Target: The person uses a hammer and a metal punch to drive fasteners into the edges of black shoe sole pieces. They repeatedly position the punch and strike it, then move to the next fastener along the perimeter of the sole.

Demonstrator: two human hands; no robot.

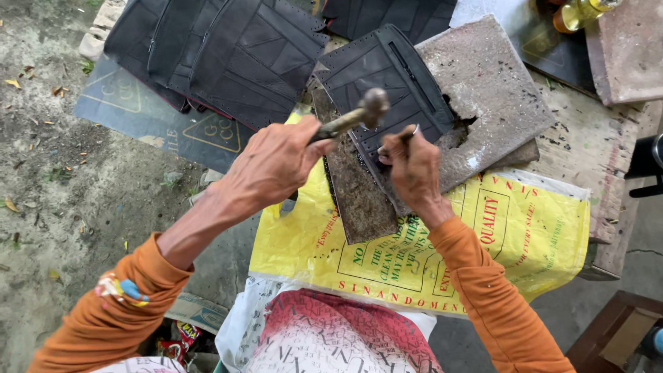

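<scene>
Left grip around hammer

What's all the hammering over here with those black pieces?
A person in orange sleeves is working over a yellow woven sack. The left hand grips a small hammer, raised above a black stitched panel. The right hand holds a thin metal tool against the panel's edge. The panel lies on a worn stone slab. More black panels are stacked beyond.

Yellow printed woven sack; stack of black stitched panels; dark printed mat; amber bottle; reddish slab; dirt ground.
</scene>
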